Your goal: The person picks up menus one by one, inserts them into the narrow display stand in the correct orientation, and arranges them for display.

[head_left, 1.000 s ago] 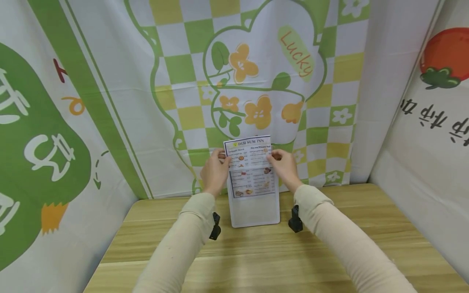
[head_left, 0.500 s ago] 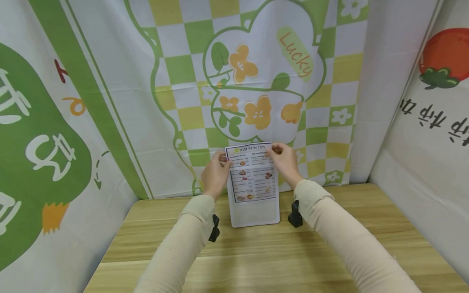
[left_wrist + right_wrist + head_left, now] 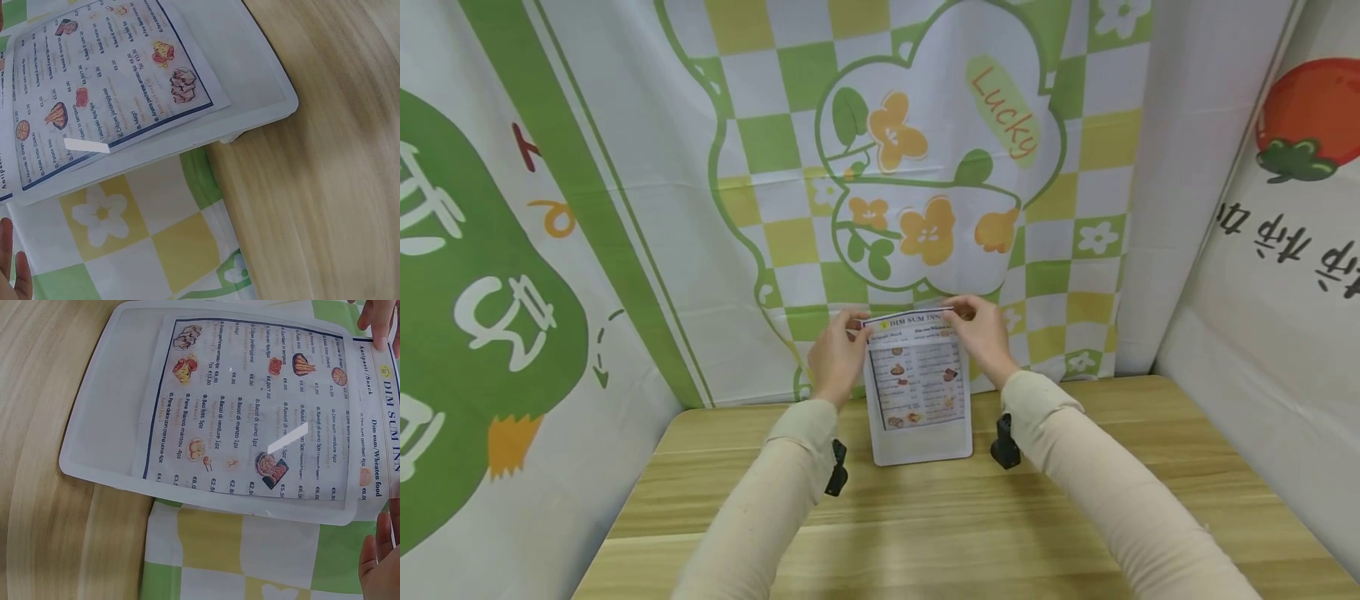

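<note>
A printed "DIM SUM INN" menu sheet (image 3: 921, 387) sits most of its length inside a clear, white-edged menu holder (image 3: 922, 447), which stands upright on the wooden table. The sheet's title strip sticks out above the holder's top edge. At the sheet's upper left corner, my left hand (image 3: 839, 357) pinches the paper between thumb and fingers. My right hand (image 3: 987, 340) pinches the opposite upper corner. In the right wrist view, bare holder (image 3: 119, 394) shows between the sheet's lower edge and the holder's bottom. A foot at the holder's base (image 3: 231, 137) is partly hidden.
The wooden table (image 3: 917, 533) stretches around the holder. Close behind stands a green and yellow checkered cloth backdrop (image 3: 775, 242), with printed walls to the left and right. A black camera (image 3: 1005, 442) hangs at my right wrist, another black camera (image 3: 837, 468) at my left.
The menu sheet has slid down inside the holder, its lower edge nearing the bottom. My pinching fingers now sit near the sheet's top edge; the holder has stayed in place.
</note>
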`<state>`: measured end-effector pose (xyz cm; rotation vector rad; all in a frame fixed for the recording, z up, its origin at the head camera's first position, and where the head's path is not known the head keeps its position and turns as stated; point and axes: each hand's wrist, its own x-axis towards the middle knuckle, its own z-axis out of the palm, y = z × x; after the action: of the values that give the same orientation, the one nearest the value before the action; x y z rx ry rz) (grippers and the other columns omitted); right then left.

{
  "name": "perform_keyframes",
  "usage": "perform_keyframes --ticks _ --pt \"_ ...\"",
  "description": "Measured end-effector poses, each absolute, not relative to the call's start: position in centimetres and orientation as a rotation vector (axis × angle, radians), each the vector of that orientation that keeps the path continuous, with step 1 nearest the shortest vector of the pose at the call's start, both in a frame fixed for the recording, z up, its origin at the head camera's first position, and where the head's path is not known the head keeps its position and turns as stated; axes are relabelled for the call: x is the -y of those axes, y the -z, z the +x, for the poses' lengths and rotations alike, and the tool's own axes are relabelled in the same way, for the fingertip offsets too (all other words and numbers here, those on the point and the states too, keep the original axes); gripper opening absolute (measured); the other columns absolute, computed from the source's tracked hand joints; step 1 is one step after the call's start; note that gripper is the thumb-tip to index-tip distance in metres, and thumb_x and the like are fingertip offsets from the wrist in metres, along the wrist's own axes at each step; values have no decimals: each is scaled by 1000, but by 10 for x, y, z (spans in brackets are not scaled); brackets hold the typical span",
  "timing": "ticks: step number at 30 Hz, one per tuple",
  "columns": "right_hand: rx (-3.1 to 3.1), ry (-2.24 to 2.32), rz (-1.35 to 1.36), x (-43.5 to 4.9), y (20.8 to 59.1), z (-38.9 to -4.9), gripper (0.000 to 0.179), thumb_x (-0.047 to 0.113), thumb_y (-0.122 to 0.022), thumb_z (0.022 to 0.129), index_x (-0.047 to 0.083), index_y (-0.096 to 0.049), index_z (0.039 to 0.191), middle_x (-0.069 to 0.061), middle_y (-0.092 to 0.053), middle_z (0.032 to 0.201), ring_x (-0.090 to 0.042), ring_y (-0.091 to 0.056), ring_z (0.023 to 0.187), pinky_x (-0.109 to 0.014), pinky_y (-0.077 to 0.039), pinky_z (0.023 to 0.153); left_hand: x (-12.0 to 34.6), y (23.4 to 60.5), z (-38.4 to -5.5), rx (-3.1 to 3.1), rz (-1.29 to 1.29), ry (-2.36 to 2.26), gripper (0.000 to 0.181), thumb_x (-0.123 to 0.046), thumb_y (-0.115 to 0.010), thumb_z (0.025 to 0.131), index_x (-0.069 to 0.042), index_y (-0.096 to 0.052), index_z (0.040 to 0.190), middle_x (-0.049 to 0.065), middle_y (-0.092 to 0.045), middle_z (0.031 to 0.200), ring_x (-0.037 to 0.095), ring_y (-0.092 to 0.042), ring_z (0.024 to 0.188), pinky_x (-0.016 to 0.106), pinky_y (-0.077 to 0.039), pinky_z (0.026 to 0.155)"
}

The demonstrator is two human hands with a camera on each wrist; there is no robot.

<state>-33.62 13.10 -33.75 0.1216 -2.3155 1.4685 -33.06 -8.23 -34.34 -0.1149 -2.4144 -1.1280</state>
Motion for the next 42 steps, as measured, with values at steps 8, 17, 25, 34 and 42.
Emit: perform_keyframes --ticks 8,17,25,34,42 --pt "2386 -1408 86 -133 351 -333 18 18 -66 97 7 -72 110 -8 -70 102 -20 -57 85 -31 -46 70 86 356 -331 2483 -116 1078 16 -25 -68 95 -18 -72 109 -3 -73 103 15 -66 84 35 -46 71" --pt "2463 -1270 106 -141 365 -332 20 23 -66 97 9 -74 109 -9 -67 110 -25 -55 100 -40 -45 85 87 368 -331 2494 -130 975 12 -29 -71 93 -23 -75 102 -3 -73 108 19 -65 96 38 -50 73" --pt "2509 -1133 132 -142 372 -330 23 23 -66 96 10 -74 114 -12 -66 110 -27 -54 99 -43 -45 83 85 372 -329 2487 -133 956 12 -27 -70 94 -23 -76 103 -4 -73 105 17 -65 91 36 -50 68" --pt "2527 -1098 171 -144 377 -328 33 22 -68 95 11 -68 126 -14 -65 123 -30 -57 107 -46 -48 88 89 376 -324 2456 -183 1055 20 -26 -68 95 -17 -73 113 0 -70 117 20 -64 101 39 -51 78" --pt "2456 -1186 250 -148 381 -320 42 21 -68 95 7 -60 135 -16 -60 133 -32 -56 118 -51 -43 101 90 381 -315 2418 -197 1100 27 -24 -69 95 -16 -69 121 0 -67 123 21 -62 107 41 -51 81"
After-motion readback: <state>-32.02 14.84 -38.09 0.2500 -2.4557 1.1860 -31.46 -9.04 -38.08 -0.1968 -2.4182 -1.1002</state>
